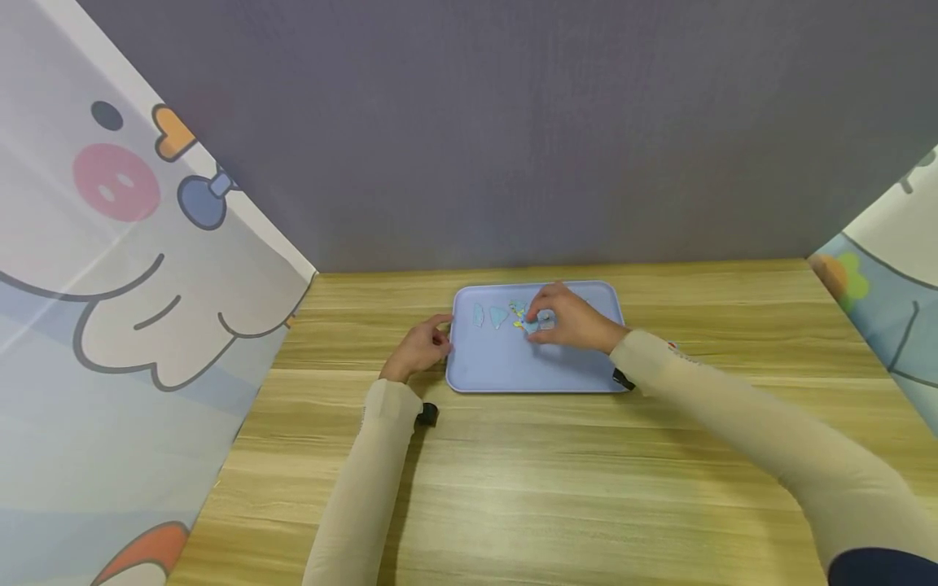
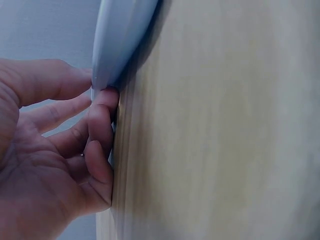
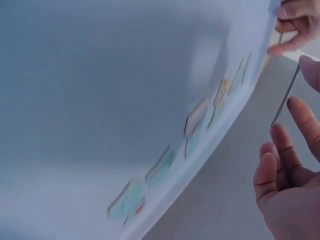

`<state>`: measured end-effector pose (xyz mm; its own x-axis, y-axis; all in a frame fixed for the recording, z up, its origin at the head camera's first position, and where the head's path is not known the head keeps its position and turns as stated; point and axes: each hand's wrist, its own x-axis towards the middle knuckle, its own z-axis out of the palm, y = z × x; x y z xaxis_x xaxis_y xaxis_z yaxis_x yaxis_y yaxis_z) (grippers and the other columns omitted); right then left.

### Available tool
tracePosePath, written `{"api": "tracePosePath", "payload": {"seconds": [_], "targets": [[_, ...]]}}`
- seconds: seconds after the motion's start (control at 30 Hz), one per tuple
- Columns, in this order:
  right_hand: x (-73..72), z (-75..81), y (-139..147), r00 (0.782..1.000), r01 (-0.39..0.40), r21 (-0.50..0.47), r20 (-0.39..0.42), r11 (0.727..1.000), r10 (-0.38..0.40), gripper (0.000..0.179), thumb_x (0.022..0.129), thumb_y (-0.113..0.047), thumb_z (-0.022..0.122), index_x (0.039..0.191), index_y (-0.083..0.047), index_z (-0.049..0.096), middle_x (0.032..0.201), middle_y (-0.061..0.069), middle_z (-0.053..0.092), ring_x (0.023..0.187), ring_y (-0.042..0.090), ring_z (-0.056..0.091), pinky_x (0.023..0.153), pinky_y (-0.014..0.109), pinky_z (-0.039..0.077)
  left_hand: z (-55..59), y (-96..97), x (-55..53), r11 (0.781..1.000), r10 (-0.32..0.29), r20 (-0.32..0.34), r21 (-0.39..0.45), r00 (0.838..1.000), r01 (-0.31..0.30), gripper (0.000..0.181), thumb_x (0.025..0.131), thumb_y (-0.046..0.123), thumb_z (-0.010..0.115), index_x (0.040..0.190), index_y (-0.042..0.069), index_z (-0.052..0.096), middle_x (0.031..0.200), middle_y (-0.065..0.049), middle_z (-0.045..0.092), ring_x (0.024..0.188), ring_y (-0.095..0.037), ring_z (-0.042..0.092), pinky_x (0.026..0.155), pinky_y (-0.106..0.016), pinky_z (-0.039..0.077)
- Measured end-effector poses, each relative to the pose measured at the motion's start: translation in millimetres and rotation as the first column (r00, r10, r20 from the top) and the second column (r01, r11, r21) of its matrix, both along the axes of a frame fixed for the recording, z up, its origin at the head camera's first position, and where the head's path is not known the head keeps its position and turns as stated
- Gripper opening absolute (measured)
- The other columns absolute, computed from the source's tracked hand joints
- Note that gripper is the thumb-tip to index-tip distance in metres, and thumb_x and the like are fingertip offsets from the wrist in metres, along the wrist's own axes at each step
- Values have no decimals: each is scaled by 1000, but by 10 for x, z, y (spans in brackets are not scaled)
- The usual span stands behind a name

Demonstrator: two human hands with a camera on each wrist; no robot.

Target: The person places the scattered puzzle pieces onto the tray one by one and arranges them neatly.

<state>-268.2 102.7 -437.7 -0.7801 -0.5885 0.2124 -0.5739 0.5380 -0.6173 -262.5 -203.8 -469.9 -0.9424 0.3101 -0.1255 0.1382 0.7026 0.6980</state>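
Note:
A pale blue-lilac tray (image 1: 513, 366) lies on the wooden table with thin flat pieces in it, which look like jigsaw puzzle pieces. At the tray's left edge, my left hand (image 1: 421, 348) pinches the rim; the left wrist view shows its thumb on the rim (image 2: 107, 55) and curled fingers below. Over the tray's upper middle, my right hand (image 1: 575, 319) holds one thin piece (image 3: 286, 96) edge-on between thumb and fingertips. Left of that hand lie a narrow light-blue piece (image 1: 479, 315) and a roughly triangular one (image 1: 498, 317). Several more pieces (image 3: 162, 165) line the tray's far side.
The wooden table (image 1: 513, 488) extends in front of the tray and to both sides. Behind it rises a grey panel (image 1: 513, 138). A cartoon-printed wall (image 1: 73, 325) stands to the left, with another printed surface (image 1: 894, 301) at the right.

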Motion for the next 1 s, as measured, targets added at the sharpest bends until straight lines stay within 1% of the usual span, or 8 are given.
{"api": "tracePosePath", "payload": {"seconds": [0.2, 0.4, 0.53, 0.73, 0.87, 1.0], "targets": [[22, -90, -253, 999, -40, 32, 20, 999, 39, 23, 69, -17, 85, 86, -10, 71, 95, 1, 56, 94, 24, 47, 81, 35, 41, -6, -9, -1, 1000, -4, -7, -4, 1000, 4, 56, 87, 6, 62, 140, 5, 43, 92, -10, 61, 82, -21, 57, 73, -34, 48], [24, -146, -481, 997, -77, 64, 27, 995, 75, 23, 70, -20, 85, 88, -11, 71, 95, 2, 56, 96, 19, 44, 85, 35, 40, 0, -2, -4, 1000, 1, -7, 0, 1000, -1, 56, 87, 7, 62, 140, 6, 43, 92, -10, 61, 83, -21, 57, 74, -34, 48], [22, -151, -613, 995, -96, 81, 26, 992, 94, 23, 71, -20, 84, 87, -10, 71, 94, 3, 57, 94, 20, 44, 83, 36, 40, 6, 4, -6, 1000, -6, -18, 1, 1000, 6, 56, 87, 6, 62, 139, 6, 44, 90, -10, 61, 82, -21, 57, 73, -34, 48], [25, -157, -778, 995, -95, 130, 27, 987, 92, 25, 71, -23, 85, 87, -10, 71, 94, 3, 58, 92, 21, 45, 82, 35, 40, 2, 0, -8, 1000, 0, -14, 2, 1000, 0, 56, 87, 6, 62, 139, 6, 44, 90, -9, 61, 80, -21, 57, 72, -33, 48], [37, -154, -864, 996, -90, 154, 44, 984, 84, 25, 71, -24, 84, 88, -10, 71, 94, 4, 58, 91, 21, 45, 82, 36, 39, -7, -2, -13, 1000, 7, -8, 4, 1000, -7, 55, 87, 7, 63, 139, 7, 44, 90, -9, 61, 79, -21, 57, 70, -33, 48], [36, -167, -922, 996, -69, 193, 71, 979, 57, 26, 71, -24, 84, 88, -11, 71, 93, 2, 57, 90, 20, 44, 80, 35, 39, -18, 0, -18, 1000, 2, -7, 3, 1000, -2, 55, 87, 7, 62, 139, 7, 44, 89, -9, 60, 79, -20, 56, 70, -32, 47]]}}
